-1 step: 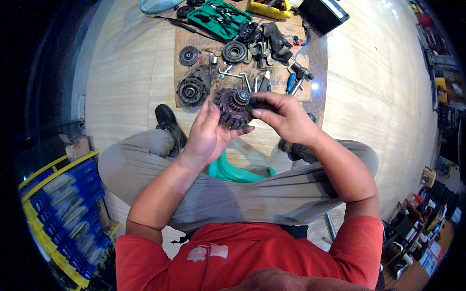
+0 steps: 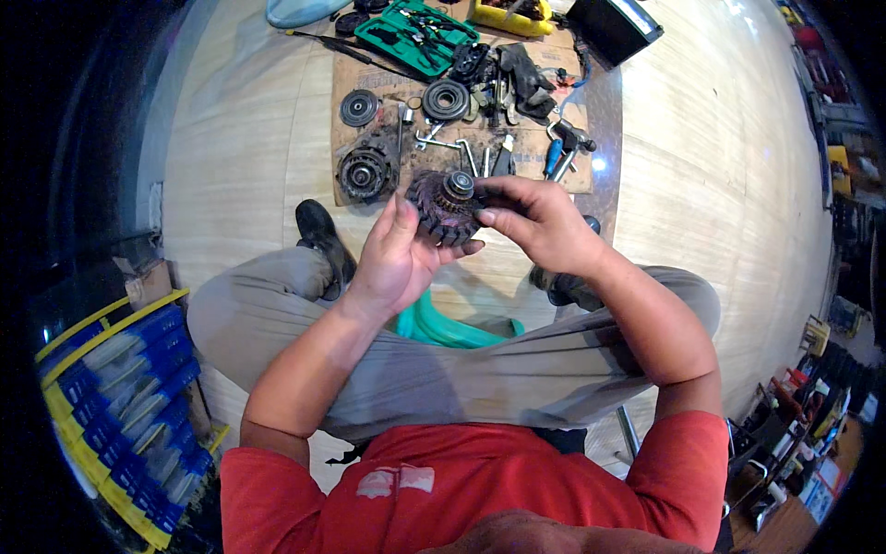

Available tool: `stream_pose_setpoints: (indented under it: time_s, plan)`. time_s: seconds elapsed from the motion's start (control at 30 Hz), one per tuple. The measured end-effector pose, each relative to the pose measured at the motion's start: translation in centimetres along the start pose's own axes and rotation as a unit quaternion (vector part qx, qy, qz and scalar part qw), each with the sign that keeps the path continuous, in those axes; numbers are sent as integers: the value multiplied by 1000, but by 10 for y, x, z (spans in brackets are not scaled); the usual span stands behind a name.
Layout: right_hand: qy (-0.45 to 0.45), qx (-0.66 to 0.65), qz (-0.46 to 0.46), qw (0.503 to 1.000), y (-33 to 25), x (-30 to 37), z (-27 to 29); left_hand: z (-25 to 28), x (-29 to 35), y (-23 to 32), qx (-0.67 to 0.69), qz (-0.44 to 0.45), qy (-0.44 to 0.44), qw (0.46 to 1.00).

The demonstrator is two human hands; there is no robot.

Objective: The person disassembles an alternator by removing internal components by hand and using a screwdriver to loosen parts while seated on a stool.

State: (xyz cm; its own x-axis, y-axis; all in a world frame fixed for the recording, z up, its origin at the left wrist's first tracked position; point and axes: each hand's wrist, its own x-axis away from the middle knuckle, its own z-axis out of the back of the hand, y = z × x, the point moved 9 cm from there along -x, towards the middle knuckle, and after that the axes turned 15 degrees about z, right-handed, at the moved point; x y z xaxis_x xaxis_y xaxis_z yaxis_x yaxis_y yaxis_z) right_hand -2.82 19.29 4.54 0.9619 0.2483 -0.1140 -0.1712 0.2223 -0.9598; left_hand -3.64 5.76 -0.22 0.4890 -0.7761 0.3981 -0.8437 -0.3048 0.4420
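Observation:
Above the near edge of the cardboard, I hold a dark, greasy rotor [image 2: 449, 210] with a toothed rim and a round metal bearing on top. My left hand [image 2: 403, 245] cups it from the left and below, thumb up along its side. From the right, my right hand [image 2: 540, 220] pinches the rotor's edge between thumb and fingers; some fingertips are hidden behind it. Just beyond, on the left, lies a blackened round housing [image 2: 365, 173] with a hub in its middle.
On the stained cardboard [image 2: 580, 120] lie a ring-shaped part [image 2: 446, 99], a black disc [image 2: 359, 107], a bent wrench [image 2: 443, 142], a blue-handled tool [image 2: 554, 155] and dirty gloves [image 2: 528, 83]. A green tool case [image 2: 420, 37] stands open farther back. A green plastic stool [image 2: 452, 325] is below my hands.
The rotor's toothed rim appears to have turned slightly between my hands. Both hands stay in nearly the same place, and everything on the cardboard lies as before.

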Motion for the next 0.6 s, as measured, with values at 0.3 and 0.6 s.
stream_pose_setpoints:
  time_s: [0.3, 0.6]
  plan:
    - [-33, 267, 181, 946, -39, -2, 2, -4, -2, 4, -45, -36, -7, 998]
    - [-38, 359, 194, 912, -34, 4, -5, -3, -1, -1, -47, -34, -10, 998]
